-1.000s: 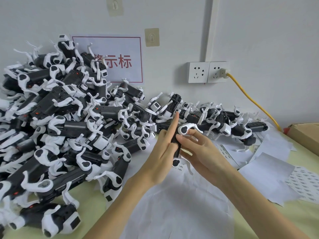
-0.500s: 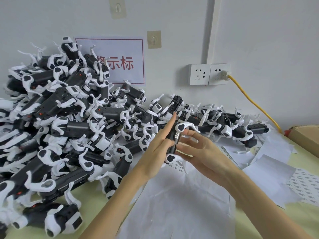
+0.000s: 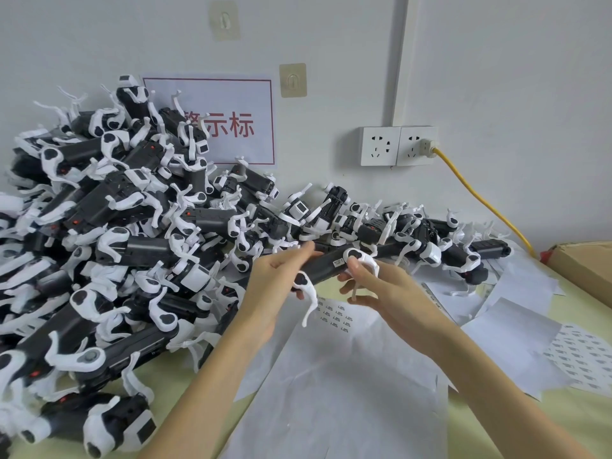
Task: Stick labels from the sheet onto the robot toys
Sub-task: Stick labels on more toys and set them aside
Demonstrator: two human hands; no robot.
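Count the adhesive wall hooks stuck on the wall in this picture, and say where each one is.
2. One wall hook is near the top of the wall, above the red-bordered sign. The other wall hook is just right of that sign's top corner. None looks hidden.

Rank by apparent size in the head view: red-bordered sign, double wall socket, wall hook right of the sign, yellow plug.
1. Sign, though toys hide its lower left.
2. Socket.
3. Hook.
4. Plug.
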